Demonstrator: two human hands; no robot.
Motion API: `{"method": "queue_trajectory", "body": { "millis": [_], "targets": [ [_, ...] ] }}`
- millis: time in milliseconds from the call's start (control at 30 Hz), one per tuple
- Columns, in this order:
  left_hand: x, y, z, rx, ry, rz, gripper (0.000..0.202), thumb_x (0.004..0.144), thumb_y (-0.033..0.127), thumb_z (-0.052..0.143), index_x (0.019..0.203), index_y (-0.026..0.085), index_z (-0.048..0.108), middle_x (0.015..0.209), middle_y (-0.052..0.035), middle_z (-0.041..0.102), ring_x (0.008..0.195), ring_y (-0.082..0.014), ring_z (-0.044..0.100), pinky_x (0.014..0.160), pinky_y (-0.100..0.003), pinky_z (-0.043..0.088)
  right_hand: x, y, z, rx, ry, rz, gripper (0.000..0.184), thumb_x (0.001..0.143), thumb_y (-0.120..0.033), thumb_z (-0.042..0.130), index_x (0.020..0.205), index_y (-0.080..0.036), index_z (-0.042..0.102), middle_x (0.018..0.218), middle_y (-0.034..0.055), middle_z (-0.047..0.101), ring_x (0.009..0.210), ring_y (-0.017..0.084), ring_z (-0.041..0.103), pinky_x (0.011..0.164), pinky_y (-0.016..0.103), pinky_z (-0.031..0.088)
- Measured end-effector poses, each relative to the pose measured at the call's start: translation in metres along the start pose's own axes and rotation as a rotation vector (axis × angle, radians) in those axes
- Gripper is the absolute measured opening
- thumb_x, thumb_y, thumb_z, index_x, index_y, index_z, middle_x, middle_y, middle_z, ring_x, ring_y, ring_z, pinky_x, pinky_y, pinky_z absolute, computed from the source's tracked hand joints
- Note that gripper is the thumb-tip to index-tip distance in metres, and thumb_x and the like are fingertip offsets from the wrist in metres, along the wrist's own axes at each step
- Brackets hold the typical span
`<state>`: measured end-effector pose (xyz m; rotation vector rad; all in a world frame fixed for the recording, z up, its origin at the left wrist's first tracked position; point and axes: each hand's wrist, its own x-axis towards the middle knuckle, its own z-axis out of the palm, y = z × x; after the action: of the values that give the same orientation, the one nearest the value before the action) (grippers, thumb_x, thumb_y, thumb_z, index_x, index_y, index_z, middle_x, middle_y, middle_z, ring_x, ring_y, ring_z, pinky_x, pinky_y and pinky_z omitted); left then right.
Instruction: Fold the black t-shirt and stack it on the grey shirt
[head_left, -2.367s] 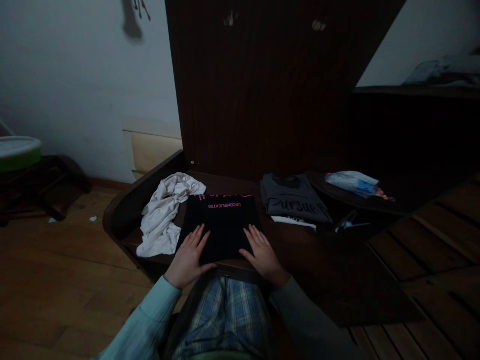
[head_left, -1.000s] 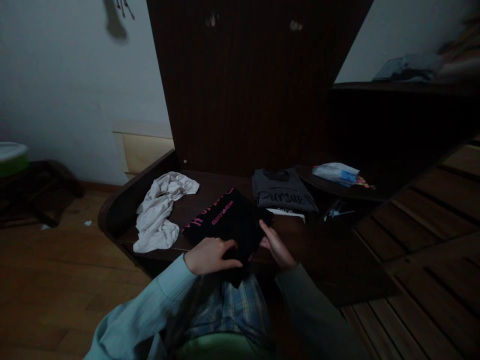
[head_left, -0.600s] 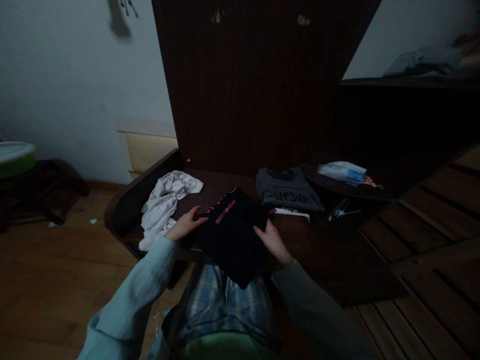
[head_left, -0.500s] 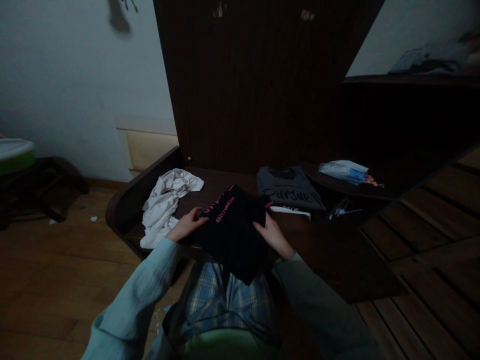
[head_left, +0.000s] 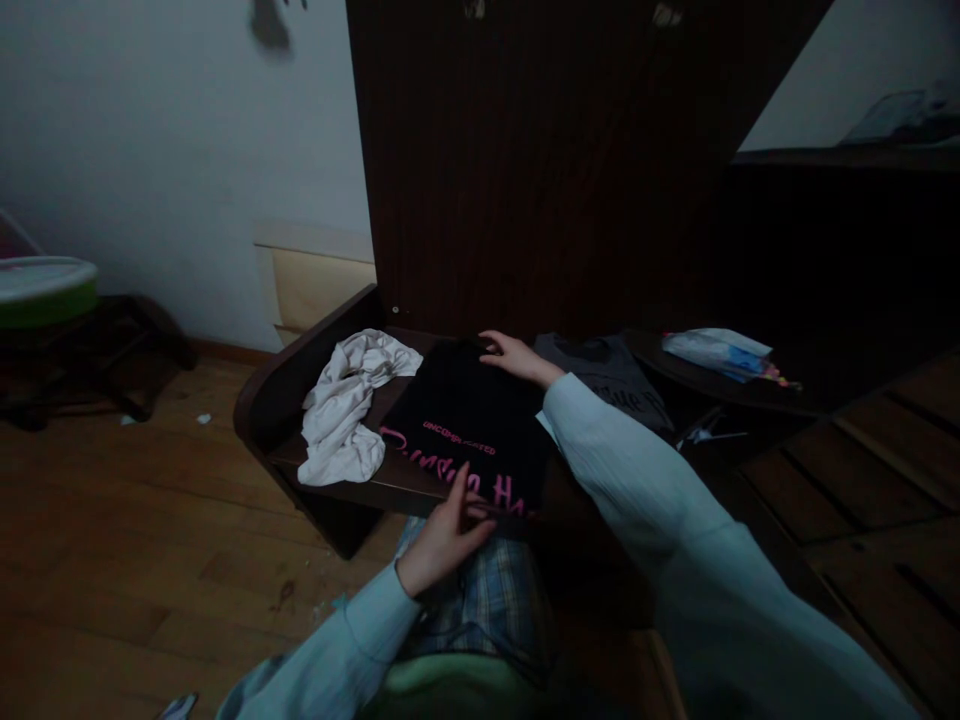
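Note:
A black T-shirt (head_left: pixel 465 400) with pink lettering lies folded on the dark wooden bench, its print towards me. My right hand (head_left: pixel 517 358) reaches over its far edge, fingers spread. At the near edge, by the pink letters, is my left hand (head_left: pixel 450 535), its fingers apart. Whether either hand touches the cloth is hard to see. A grey T-shirt (head_left: pixel 626 380) with black lettering lies to the right, partly behind my right forearm. Left of the black shirt sits a crumpled white garment (head_left: pixel 349 400).
The bench (head_left: pixel 259 400) has a raised curved left end against a dark upright panel (head_left: pixel 555 180). A plastic packet (head_left: pixel 716 350) rests on the right-hand shelf. Slatted boards (head_left: pixel 885 460) lie at the right. A green-sided tub (head_left: pixel 49 295) stands on a stool at the left.
The black T-shirt, held up between both hands before, now lies on the bench with its print turned. Both hands have let go; the right moved to the far edge, the left nearer me.

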<state>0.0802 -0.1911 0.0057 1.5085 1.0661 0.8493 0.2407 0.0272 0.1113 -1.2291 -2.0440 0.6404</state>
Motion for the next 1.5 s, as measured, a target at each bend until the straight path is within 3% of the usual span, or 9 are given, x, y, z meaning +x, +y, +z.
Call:
{"method": "queue_trajectory", "body": {
  "millis": [100, 200, 333, 433, 600, 867, 1067, 1267, 1500],
  "targets": [
    [0.002, 0.01, -0.011, 0.009, -0.091, 0.04, 0.054, 0.076, 0.037, 0.052, 0.124, 0.015, 0.043, 0.079, -0.0031, 0.062, 0.067, -0.0113, 0.057, 0.068, -0.026, 0.047, -0.014, 0.0, 0.001, 0.013, 0.124, -0.006, 0.037, 0.066, -0.021, 0.065, 0.103, -0.017, 0.059, 0.085, 0.0026, 0.065, 0.075, 0.013, 0.06, 0.076, 0.03, 0.047],
    [0.006, 0.018, -0.052, 0.148, 0.221, 0.086, 0.036, 0.078, 0.039, 0.047, 0.104, 0.016, 0.057, 0.072, -0.0015, 0.058, 0.066, -0.0126, 0.055, 0.065, -0.026, 0.045, -0.058, 0.0, -0.004, 0.054, 0.182, 0.008, 0.028, 0.068, -0.025, 0.063, 0.095, -0.018, 0.061, 0.087, 0.0035, 0.065, 0.081, 0.014, 0.059, 0.079, 0.031, 0.046],
    [0.005, 0.016, -0.102, 0.301, 0.615, 0.098, 0.039, 0.073, 0.046, 0.049, 0.099, 0.017, 0.055, 0.087, -0.0047, 0.059, 0.078, -0.0168, 0.056, 0.066, -0.027, 0.046, -0.135, 0.002, -0.007, 0.152, 0.301, 0.162, 0.027, 0.07, -0.04, 0.058, 0.088, -0.02, 0.06, 0.079, 0.0019, 0.064, 0.074, 0.015, 0.058, 0.071, 0.029, 0.046],
    [0.004, 0.009, -0.117, 0.324, 0.589, 0.038, 0.042, 0.07, 0.052, 0.05, 0.092, 0.017, 0.055, 0.088, -0.0051, 0.061, 0.08, -0.018, 0.058, 0.071, -0.029, 0.046, -0.187, 0.008, 0.0, 0.072, 0.387, 0.313, 0.032, 0.07, -0.051, 0.053, 0.072, -0.019, 0.058, 0.066, 0.0015, 0.06, 0.062, 0.015, 0.053, 0.06, 0.026, 0.042],
    [0.008, 0.0, -0.111, 0.385, 0.457, -0.038, 0.044, 0.068, 0.061, 0.046, 0.071, 0.017, 0.054, 0.066, -0.0018, 0.059, 0.069, -0.0179, 0.057, 0.063, -0.028, 0.045, -0.237, 0.014, 0.026, -0.012, 0.299, 0.404, 0.037, 0.07, -0.054, 0.051, 0.054, -0.02, 0.052, 0.053, -0.0012, 0.049, 0.051, 0.012, 0.044, 0.052, 0.025, 0.035],
    [0.022, -0.004, -0.102, 0.276, 0.515, 0.051, 0.045, 0.07, 0.063, 0.042, 0.074, 0.019, 0.051, 0.072, -0.0012, 0.057, 0.071, -0.0169, 0.055, 0.062, -0.027, 0.044, -0.236, 0.012, 0.046, 0.175, 0.399, 0.399, 0.032, 0.069, -0.049, 0.053, 0.056, -0.021, 0.047, 0.063, -0.0005, 0.053, 0.058, 0.013, 0.048, 0.055, 0.024, 0.039],
    [0.024, -0.008, -0.101, 0.576, 0.585, -0.08, 0.028, 0.076, 0.048, 0.038, 0.074, 0.021, 0.046, 0.064, -0.0004, 0.055, 0.063, -0.017, 0.055, 0.059, -0.027, 0.042, -0.236, 0.01, 0.043, 0.192, 0.352, 0.484, 0.027, 0.066, -0.042, 0.051, 0.053, -0.021, 0.039, 0.051, -0.0051, 0.038, 0.052, 0.011, 0.04, 0.051, 0.022, 0.032],
    [0.029, 0.003, -0.101, 0.908, 0.433, -0.303, 0.027, 0.083, 0.04, 0.035, 0.087, 0.019, 0.051, 0.077, -0.0073, 0.064, 0.078, -0.0224, 0.062, 0.062, -0.028, 0.042, -0.235, 0.011, 0.044, 0.15, 0.289, 0.488, 0.026, 0.063, -0.041, 0.047, 0.052, -0.022, 0.034, 0.05, -0.0052, 0.035, 0.051, 0.011, 0.037, 0.05, 0.023, 0.028],
    [0.038, 0.018, -0.1, 1.05, 0.372, -0.387, 0.042, 0.087, 0.046, 0.024, 0.092, 0.018, 0.055, 0.088, -0.0117, 0.067, 0.088, -0.0244, 0.063, 0.065, -0.028, 0.043, -0.225, 0.023, 0.047, 0.076, 0.333, 0.505, 0.035, 0.07, -0.052, 0.046, 0.054, -0.022, 0.036, 0.05, -0.0055, 0.034, 0.048, 0.01, 0.035, 0.049, 0.023, 0.027]
  ]
}}
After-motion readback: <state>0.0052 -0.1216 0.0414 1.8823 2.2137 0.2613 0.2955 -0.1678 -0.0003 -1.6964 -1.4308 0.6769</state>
